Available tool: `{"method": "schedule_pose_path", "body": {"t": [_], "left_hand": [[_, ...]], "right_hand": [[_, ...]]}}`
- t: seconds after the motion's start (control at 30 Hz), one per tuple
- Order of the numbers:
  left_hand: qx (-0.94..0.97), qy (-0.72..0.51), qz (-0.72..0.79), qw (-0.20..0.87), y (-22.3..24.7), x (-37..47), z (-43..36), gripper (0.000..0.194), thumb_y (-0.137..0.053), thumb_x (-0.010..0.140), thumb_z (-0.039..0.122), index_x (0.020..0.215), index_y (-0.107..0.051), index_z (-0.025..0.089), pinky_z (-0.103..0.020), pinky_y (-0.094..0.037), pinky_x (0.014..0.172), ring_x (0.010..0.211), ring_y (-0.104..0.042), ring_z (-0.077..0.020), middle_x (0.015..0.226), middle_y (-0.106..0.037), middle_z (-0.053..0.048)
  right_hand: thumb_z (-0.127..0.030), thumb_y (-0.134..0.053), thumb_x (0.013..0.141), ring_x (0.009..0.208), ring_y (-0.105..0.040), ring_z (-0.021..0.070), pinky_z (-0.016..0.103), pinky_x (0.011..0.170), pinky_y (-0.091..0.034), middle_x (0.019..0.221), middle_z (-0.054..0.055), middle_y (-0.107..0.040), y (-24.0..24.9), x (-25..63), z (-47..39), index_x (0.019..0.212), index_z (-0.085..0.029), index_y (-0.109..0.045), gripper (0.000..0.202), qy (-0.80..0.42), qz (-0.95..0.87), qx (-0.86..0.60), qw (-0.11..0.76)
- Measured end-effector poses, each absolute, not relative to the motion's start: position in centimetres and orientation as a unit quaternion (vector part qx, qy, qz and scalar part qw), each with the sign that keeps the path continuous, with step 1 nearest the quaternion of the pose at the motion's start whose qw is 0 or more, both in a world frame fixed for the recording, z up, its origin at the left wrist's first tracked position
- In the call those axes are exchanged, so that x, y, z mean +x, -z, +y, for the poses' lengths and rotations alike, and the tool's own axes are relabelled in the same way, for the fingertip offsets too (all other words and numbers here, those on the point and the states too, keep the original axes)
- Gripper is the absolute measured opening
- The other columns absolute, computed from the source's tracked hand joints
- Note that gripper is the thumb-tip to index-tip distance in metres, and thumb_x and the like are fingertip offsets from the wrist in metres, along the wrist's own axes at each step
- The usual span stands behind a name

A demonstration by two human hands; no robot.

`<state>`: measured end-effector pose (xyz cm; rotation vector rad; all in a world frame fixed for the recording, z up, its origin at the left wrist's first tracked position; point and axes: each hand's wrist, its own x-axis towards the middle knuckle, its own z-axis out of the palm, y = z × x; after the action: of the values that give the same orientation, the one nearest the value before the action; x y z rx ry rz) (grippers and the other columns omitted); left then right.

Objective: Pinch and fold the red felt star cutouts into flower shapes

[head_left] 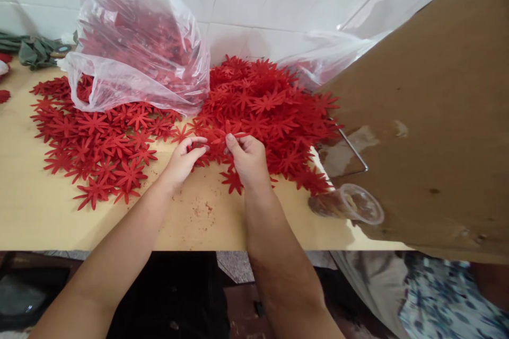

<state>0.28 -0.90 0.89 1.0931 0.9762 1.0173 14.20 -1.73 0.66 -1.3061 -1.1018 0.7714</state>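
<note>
Two heaps of red, many-petalled flower shapes lie on the pale table. The left heap (107,143) spreads below a clear plastic bag, and the right heap (266,106) is taller. My right hand (248,156) pinches a red flower piece (222,136) between thumb and fingers, at the front of the right heap. Just left of it, my left hand (186,159) has its thumb and fingertips apart, with a gap between them and no piece held. A few reddish crumbs lie on the table below my hands.
A clear plastic bag (143,58) full of red pieces stands at the back left. Green leaf-like pieces (35,52) lie far left. On the right are a tipped clear cup (345,205) and a large brown board (429,116). A person's patterned clothing (445,296) shows lower right.
</note>
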Motion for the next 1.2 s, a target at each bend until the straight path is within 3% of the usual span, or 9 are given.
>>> {"method": "schedule_pose_path", "body": {"t": [0.13,0.23,0.33,0.43,0.5,0.63,0.87,1.2], "left_hand": [[0.437,-0.434,0.432,0.659,-0.9,0.4,-0.7,0.048,-0.041,0.064,-0.002,0.107,-0.054,0.014,-0.025,-0.044,0.074,0.086,-0.059,-0.0126,0.095,-0.066,-0.007],[0.415,-0.413,0.443,0.679,-1.0,0.6,-0.6,0.052,-0.04,0.067,-0.002,0.117,-0.049,0.011,-0.026,-0.047,0.067,0.079,-0.062,-0.014,0.097,-0.067,-0.01],[0.409,-0.406,0.449,0.683,-1.0,0.7,-0.5,0.05,-0.045,0.072,0.003,0.121,-0.047,0.009,-0.028,-0.048,0.063,0.073,-0.063,-0.0147,0.097,-0.067,-0.013],[0.406,-0.43,0.437,0.678,-0.9,0.6,-0.5,0.046,-0.049,0.072,0.004,0.117,-0.052,0.011,-0.028,-0.049,0.071,0.082,-0.063,-0.0146,0.106,-0.065,-0.012],[0.402,-0.458,0.424,0.67,-0.7,0.4,-0.4,0.037,-0.05,0.075,0.008,0.111,-0.057,0.013,-0.029,-0.046,0.084,0.096,-0.06,-0.0145,0.113,-0.062,-0.01],[0.399,-0.491,0.398,0.665,-0.4,0.2,-0.5,0.026,-0.048,0.081,0.024,0.101,-0.064,0.018,-0.031,-0.036,0.099,0.114,-0.05,-0.0162,0.12,-0.059,-0.005],[0.392,-0.462,0.345,0.717,0.3,0.6,-0.9,0.037,-0.045,0.083,0.043,0.111,-0.059,0.025,-0.035,-0.034,0.101,0.124,-0.041,-0.0198,0.129,-0.052,-0.004],[0.447,-0.502,0.313,0.671,0.2,0.4,-0.9,0.038,-0.041,0.085,0.043,0.115,-0.056,0.027,-0.034,-0.026,0.107,0.13,-0.034,-0.0177,0.137,-0.043,-0.003]], "right_hand": [[-0.05,-0.049,0.076,0.053,-0.044,0.0095,0.026,0.055,-0.04,0.056,-0.002,-0.049,0.3,14.9,-1.2,0.065,-0.019,-0.05,0.034,-0.261,-0.471,-0.6,0.592],[-0.05,-0.051,0.074,0.084,-0.054,0.0178,0.036,0.076,-0.044,0.087,0.007,-0.056,1.0,15.9,-0.8,0.088,-0.018,-0.053,0.035,-0.125,-0.469,-0.636,0.601],[-0.051,-0.061,0.066,0.119,-0.036,0.0305,0.053,0.095,-0.03,0.123,0.016,-0.041,0.8,16.3,-0.9,0.117,-0.019,-0.044,0.062,0.031,-0.503,-0.669,0.546],[-0.051,-0.061,0.067,0.126,-0.026,0.0346,0.061,0.098,-0.021,0.132,0.017,-0.032,0.0,15.7,-1.5,0.123,-0.021,-0.039,0.067,0.079,-0.546,-0.668,0.499],[-0.049,-0.058,0.071,0.12,-0.037,0.0313,0.056,0.097,-0.028,0.124,0.015,-0.043,-0.5,14.7,-2.0,0.116,-0.022,-0.047,0.054,0.018,-0.589,-0.638,0.495],[-0.044,-0.059,0.072,0.091,-0.056,0.0198,0.04,0.082,-0.046,0.098,0.009,-0.06,-0.2,12.3,-2.5,0.098,-0.02,-0.056,0.036,-0.233,-0.638,-0.544,0.493],[-0.038,-0.07,0.06,0.068,-0.056,0.0114,0.029,0.067,-0.049,0.078,0.001,-0.061,0.1,12.2,-2.0,0.083,-0.019,-0.055,0.034,-0.435,-0.519,-0.499,0.542],[-0.039,-0.071,0.057,0.057,-0.05,0.0073,0.024,0.058,-0.044,0.067,-0.003,-0.057,0.0,11.8,-2.0,0.074,-0.019,-0.054,0.031,-0.511,-0.486,-0.471,0.53]]}}
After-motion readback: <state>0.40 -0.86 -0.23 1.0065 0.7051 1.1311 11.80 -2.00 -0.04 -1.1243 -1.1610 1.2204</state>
